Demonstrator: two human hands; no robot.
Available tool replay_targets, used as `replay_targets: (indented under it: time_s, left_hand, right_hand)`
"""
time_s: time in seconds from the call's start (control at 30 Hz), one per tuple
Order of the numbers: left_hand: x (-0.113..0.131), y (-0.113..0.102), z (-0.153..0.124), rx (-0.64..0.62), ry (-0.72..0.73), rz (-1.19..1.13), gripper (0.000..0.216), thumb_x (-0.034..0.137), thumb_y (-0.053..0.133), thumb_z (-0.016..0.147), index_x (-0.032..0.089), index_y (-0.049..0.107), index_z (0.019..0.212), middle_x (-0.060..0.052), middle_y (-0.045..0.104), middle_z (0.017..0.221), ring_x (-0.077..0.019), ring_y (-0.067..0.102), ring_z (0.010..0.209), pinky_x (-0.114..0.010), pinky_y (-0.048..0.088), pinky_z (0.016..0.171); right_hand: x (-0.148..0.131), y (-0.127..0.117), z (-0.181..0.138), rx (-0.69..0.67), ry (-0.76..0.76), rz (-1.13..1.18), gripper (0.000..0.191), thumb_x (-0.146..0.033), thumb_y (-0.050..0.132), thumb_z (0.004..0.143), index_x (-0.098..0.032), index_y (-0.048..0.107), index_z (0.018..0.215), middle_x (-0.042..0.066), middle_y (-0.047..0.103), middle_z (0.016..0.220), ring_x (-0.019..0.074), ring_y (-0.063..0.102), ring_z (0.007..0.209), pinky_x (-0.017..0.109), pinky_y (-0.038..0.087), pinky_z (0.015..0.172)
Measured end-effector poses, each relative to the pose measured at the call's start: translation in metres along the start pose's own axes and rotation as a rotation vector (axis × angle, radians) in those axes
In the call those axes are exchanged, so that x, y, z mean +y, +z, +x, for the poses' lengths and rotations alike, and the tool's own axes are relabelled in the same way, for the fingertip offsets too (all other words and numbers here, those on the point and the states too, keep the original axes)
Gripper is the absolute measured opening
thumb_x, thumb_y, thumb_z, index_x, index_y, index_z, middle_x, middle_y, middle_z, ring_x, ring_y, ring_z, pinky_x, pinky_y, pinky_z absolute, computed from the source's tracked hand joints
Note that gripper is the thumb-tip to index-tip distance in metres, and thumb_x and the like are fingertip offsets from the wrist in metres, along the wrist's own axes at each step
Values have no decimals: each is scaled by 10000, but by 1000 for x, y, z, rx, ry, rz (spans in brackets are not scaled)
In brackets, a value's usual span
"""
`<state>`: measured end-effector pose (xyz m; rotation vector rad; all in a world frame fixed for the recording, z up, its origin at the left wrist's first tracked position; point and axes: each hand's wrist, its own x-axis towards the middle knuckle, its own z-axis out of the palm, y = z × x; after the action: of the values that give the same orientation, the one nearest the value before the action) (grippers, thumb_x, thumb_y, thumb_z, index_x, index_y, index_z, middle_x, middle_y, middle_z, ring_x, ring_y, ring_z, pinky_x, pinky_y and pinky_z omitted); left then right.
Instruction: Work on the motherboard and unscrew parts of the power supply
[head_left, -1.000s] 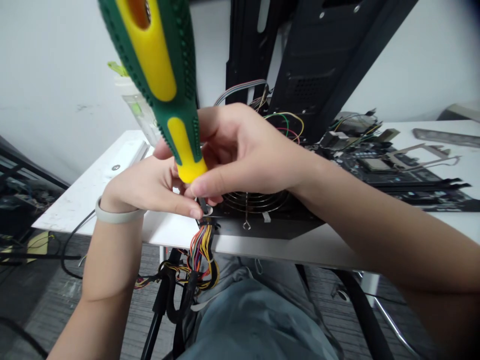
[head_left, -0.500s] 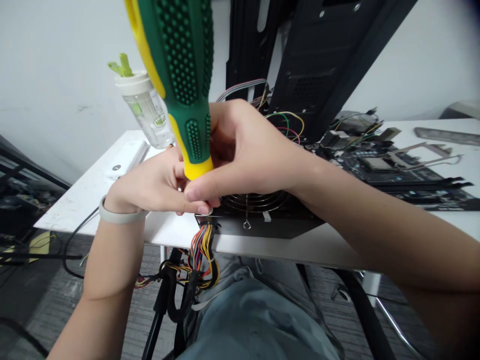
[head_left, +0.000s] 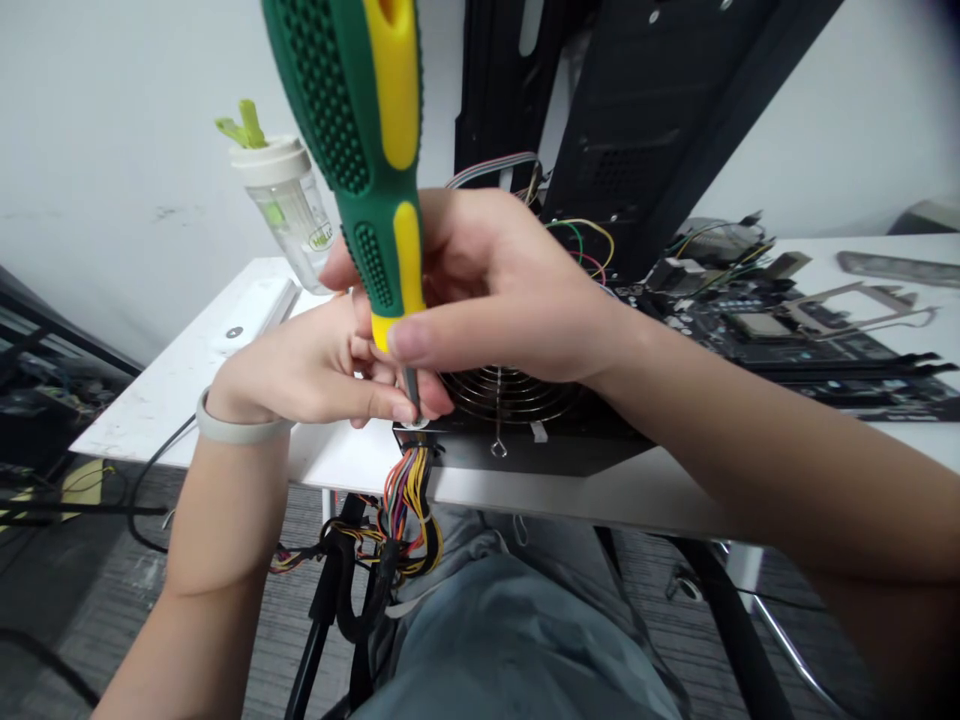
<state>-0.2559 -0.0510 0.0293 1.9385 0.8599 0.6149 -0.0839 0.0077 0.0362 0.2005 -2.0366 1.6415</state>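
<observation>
A green and yellow screwdriver stands nearly upright, its metal shaft pointing down at the near left corner of a black computer power supply. My right hand is closed around the lower end of the handle, thumb in front. My left hand pinches the shaft low down, close to the tip, between thumb and fingers. The screw under the tip is too hidden to make out. A round wire fan grille lies on the power supply's top, partly covered by my right hand. Coloured cables hang from its near left side.
A black computer case stands behind my hands. To the right lies a motherboard with a loose bracket. A clear bottle and a white box are at the left on the white table.
The screwdriver handle has turned, bringing its yellow strip to the front. My right thumb and fingers have shifted upward on it, and the shaft now shows.
</observation>
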Motion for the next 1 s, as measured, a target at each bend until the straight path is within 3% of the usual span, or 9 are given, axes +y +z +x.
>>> replay_targets:
  time_s: [0.07, 0.17, 0.27, 0.4, 0.53, 0.63, 0.73, 0.87, 1.0]
  left_hand:
    - [-4, 1, -1, 21, -14, -70, 150, 101, 714, 789, 95, 613, 899, -43, 767, 844, -32, 618, 548, -90, 527, 512]
    - [-7, 1, -3, 15, -10, -68, 235, 136, 711, 803, 99, 581, 995, -61, 770, 877, -45, 637, 568, -109, 554, 529]
    - [-4, 1, -2, 41, -13, 0, 242, 149, 706, 791, 108, 570, 987, -51, 763, 868, -59, 650, 588, -122, 551, 510]
    - [3, 1, 0, 99, -13, 69, 147, 126, 747, 737, 100, 653, 848, -26, 739, 808, -21, 583, 561, -93, 510, 518]
    - [4, 4, 3, 126, -43, 43, 191, 153, 811, 685, 106, 629, 720, 17, 688, 684, -25, 594, 539, -86, 522, 516]
    - [3, 6, 5, 146, -43, 37, 198, 149, 813, 684, 105, 621, 696, 13, 687, 632, -54, 640, 550, -96, 549, 536]
    - [3, 7, 6, 142, -53, 43, 176, 164, 802, 694, 98, 639, 702, 5, 671, 557, -72, 625, 501, -106, 520, 477]
    - [7, 5, 5, 95, -71, 40, 114, 147, 763, 724, 90, 665, 737, -13, 692, 564, -80, 640, 507, -114, 522, 478]
    - [6, 2, 3, 53, -26, 95, 53, 169, 758, 743, 141, 713, 738, -11, 726, 623, -80, 663, 518, -95, 526, 496]
  right_hand:
    - [-2, -2, 0, -57, 67, 138, 268, -159, 592, 732, -143, 479, 974, -64, 608, 696, 80, 563, 447, 194, 511, 445]
    - [-3, -6, 0, -43, 115, 222, 466, -96, 583, 665, -142, 473, 1115, -4, 693, 914, 99, 641, 590, 188, 537, 486]
    - [-2, -8, -1, -42, 88, 216, 466, -100, 602, 699, -118, 480, 1148, 42, 697, 1032, 114, 660, 646, 205, 541, 482]
    - [0, -12, 0, -91, 65, 197, 395, -81, 637, 728, -120, 468, 1082, -15, 683, 887, 95, 665, 695, 150, 532, 511]
    - [0, -12, 3, -28, 133, 80, 408, -113, 671, 773, -121, 487, 1137, 25, 713, 1003, 102, 693, 868, 117, 566, 642]
    - [-1, -12, 3, -7, 172, 42, 372, -119, 665, 791, -128, 490, 1119, 28, 719, 1017, 79, 687, 802, 106, 561, 629]
    - [-1, -13, 2, -41, 113, 72, 351, -127, 681, 724, -129, 486, 1016, -11, 704, 906, 62, 659, 696, 105, 543, 564]
    - [-2, -11, 3, -8, 42, 14, 274, -141, 690, 675, -140, 481, 853, -96, 598, 731, 53, 621, 648, 127, 531, 547]
    - [-4, -5, 4, 68, -30, -68, 296, -88, 702, 634, -156, 455, 783, -88, 487, 684, 14, 497, 603, 114, 434, 501]
